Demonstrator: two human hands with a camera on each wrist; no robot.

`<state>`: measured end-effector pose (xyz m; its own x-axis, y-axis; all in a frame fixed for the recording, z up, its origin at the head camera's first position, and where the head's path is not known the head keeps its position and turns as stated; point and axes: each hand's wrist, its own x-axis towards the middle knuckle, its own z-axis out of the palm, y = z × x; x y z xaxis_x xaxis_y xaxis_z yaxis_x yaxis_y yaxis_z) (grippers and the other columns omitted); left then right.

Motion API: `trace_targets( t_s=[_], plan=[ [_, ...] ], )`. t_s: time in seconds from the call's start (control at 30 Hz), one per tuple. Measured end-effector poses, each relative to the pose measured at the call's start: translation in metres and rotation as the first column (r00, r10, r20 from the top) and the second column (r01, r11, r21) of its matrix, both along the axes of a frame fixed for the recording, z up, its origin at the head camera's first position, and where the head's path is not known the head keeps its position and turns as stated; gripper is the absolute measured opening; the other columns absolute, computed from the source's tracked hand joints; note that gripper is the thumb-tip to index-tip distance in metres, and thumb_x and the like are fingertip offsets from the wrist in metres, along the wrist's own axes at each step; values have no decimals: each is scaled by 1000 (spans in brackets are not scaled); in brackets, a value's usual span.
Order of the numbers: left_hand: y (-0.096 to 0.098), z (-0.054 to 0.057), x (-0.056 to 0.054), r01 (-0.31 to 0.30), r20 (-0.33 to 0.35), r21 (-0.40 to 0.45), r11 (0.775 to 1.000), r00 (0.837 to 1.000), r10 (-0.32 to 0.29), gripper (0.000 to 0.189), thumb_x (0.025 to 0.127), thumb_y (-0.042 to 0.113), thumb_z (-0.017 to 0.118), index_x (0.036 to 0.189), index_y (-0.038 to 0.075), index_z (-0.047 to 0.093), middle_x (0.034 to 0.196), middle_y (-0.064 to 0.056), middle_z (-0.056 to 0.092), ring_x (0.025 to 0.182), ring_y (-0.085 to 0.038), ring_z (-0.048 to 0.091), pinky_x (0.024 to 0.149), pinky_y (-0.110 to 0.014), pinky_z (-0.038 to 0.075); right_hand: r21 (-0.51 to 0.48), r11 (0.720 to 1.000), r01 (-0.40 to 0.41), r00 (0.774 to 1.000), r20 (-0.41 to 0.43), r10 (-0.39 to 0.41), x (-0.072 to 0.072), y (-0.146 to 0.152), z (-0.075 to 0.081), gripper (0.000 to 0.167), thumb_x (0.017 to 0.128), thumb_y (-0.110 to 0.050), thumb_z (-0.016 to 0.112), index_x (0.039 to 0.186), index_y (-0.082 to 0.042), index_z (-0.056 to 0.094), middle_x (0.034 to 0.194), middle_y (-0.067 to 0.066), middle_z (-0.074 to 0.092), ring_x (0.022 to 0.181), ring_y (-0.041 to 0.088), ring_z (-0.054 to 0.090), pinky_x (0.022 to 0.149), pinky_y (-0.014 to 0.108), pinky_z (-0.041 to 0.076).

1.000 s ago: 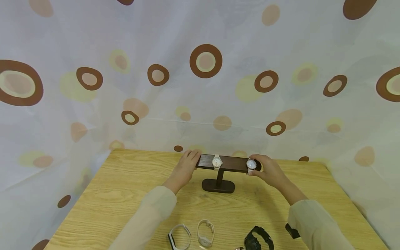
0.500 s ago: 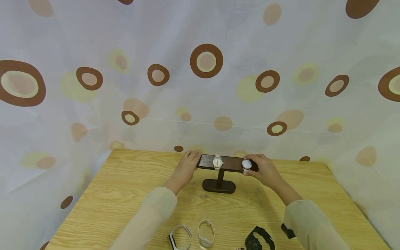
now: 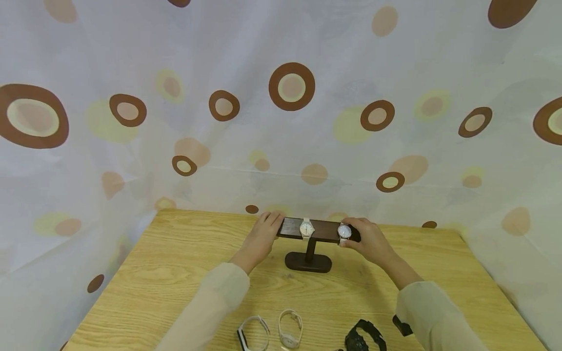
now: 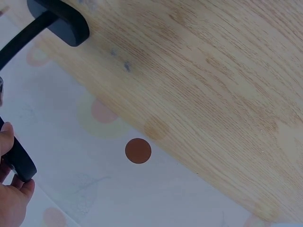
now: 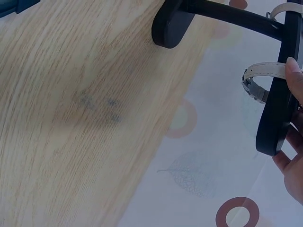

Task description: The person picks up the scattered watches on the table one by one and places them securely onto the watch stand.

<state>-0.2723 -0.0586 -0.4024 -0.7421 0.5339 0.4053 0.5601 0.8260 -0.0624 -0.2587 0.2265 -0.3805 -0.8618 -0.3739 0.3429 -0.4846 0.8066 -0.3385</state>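
Observation:
A dark wooden T-shaped watch stand (image 3: 322,231) stands on the table, its foot (image 3: 308,262) flat on the wood. My left hand (image 3: 260,239) grips the left end of its bar; in the left wrist view thumb and fingers (image 4: 12,198) wrap that end. Near the bar's middle sits a wristwatch with a pale strap (image 3: 307,228). Close to the right end, my right hand (image 3: 370,242) pinches a second white-dialed wristwatch (image 3: 344,231) that is looped around the bar. Its pale strap (image 5: 265,70) hangs below the bar in the right wrist view.
Along the near side of the table (image 3: 175,263) lie a white band with a dark face (image 3: 253,333), a thin cream wristwatch (image 3: 290,328) and a black wristwatch (image 3: 365,335). A small black object (image 3: 402,325) shows beside my right sleeve. A patterned curtain (image 3: 246,126) rises behind.
My right hand has slid the white-dialed wristwatch left along the bar, away from its right end. My left hand has stayed on the left end.

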Motion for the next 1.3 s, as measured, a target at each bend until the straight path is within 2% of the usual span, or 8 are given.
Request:
trace_targets(
  t_s=[0.13, 0.5, 0.73, 1.3],
  plan=[
    [1, 0, 1, 2, 32, 22, 1000, 999, -3, 52, 86, 12, 65, 133, 1, 45, 133, -11, 48, 118, -27, 46, 102, -33, 41, 0, 1000, -2, 1000, -6, 2, 0, -2, -1, 52, 73, -18, 76, 118, 2, 58, 113, 23, 61, 105, 42, 56, 87, 55, 47],
    [0, 2, 2, -14, 9, -36, 999, 1000, 15, 51, 88, 14, 64, 133, 0, 44, 133, -12, 47, 116, -25, 47, 99, -32, 43, -5, 1000, -2, 1000, -29, 2, -1, -4, -2, 53, 73, -16, 77, 118, 3, 57, 113, 22, 61, 104, 41, 56, 87, 55, 47],
    [0, 0, 1, 0, 22, 13, 1000, 1000, 0, 51, 87, 11, 64, 133, 0, 44, 133, -12, 47, 116, -26, 47, 100, -32, 43, 0, 1000, -6, 999, -39, 6, -2, -4, -5, 53, 72, -17, 77, 117, 2, 58, 112, 22, 62, 104, 41, 57, 87, 55, 48],
    [0, 0, 2, -2, 41, 27, 1000, 999, 1, 51, 88, 12, 62, 134, 0, 43, 134, -12, 47, 118, -26, 46, 101, -33, 42, 8, 1000, 10, 999, -48, -9, -4, -11, -9, 53, 72, -19, 78, 117, 0, 58, 112, 23, 61, 104, 41, 56, 86, 57, 47]
  ],
)
